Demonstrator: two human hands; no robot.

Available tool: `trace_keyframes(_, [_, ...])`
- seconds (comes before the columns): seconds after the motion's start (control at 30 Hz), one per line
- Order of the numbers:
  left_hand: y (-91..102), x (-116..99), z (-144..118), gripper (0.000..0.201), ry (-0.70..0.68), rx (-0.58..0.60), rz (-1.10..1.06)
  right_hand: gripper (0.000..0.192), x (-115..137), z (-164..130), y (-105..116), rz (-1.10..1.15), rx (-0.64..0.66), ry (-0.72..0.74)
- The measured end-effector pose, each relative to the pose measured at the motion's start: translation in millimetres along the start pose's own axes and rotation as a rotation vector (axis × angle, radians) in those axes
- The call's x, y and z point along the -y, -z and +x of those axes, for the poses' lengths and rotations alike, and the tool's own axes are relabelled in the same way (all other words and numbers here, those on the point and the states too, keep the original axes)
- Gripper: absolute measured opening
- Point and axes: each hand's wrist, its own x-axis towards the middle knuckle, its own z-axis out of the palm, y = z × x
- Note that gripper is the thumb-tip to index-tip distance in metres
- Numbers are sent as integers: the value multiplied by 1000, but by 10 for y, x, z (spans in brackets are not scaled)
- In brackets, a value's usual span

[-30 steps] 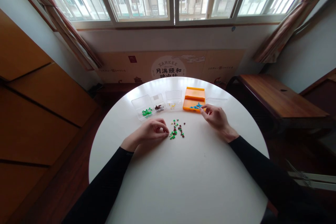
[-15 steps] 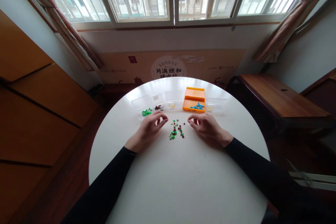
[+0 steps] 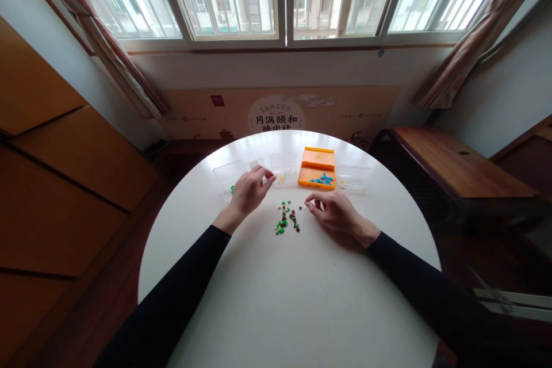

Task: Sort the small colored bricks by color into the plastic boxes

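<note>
We are sitting at a round white desk (image 3: 284, 299) with a small scatter of green and dark red pieces (image 3: 287, 220) lying loose near its middle, between our two hands. Beyond the scatter, a row of shallow boxes is lining the far edge within easy reach, which seems to be why each colour is sitting apart: green pieces in the leftmost clear box (image 3: 226, 175), yellowish bits in the middle clear box (image 3: 283, 165), blue pieces in the orange box (image 3: 318, 168), pale bits in the right clear box (image 3: 353, 176).

Our left hand (image 3: 249, 191) is reaching over the small clear box (image 3: 255, 164) between the green one and the yellow one, fingertips pinched together above it; whether a piece is sitting between them is too small to tell. Our right hand (image 3: 332, 213) is resting on the desk just beside the scatter, thumb and forefinger drawn close at the pile's right edge, as if picking at a dark piece there, though we cannot tell if anything is gripped. The wrists are lying low, keeping the fingers steady over such tiny things.
</note>
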Motion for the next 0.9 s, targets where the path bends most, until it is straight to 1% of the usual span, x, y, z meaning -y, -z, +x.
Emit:
trace_keyframes(0.23, [-156, -29, 82, 13, -30, 18, 2, 13, -28, 7, 7, 10, -2, 5])
trace_keyframes(0.4, [-184, -12, 181, 9, -20, 5, 17, 13, -47, 13, 10, 6, -4, 0])
trace_keyframes(0.53, [-199, -33, 232, 12, -20, -1, -20, 12, -52, 14, 19, 6, -1, 8])
trace_keyframes(0.63, [-205, -98, 231, 10, -10, 17, -144, 12, -58, 13, 16, 22, -26, 13])
trace_keyframes(0.73, [-206, -214, 178, 4, 10, 51, -357, 11, -62, 13, 7, 58, -85, -8])
trace_keyframes(0.8, [-210, -308, 105, 6, 23, 64, -494, 10, -62, 14, 1, 80, -122, -17])
trace_keyframes(0.9, [-224, -434, -43, 13, 61, 86, -626, 10, -54, 10, -10, 127, -142, 12])
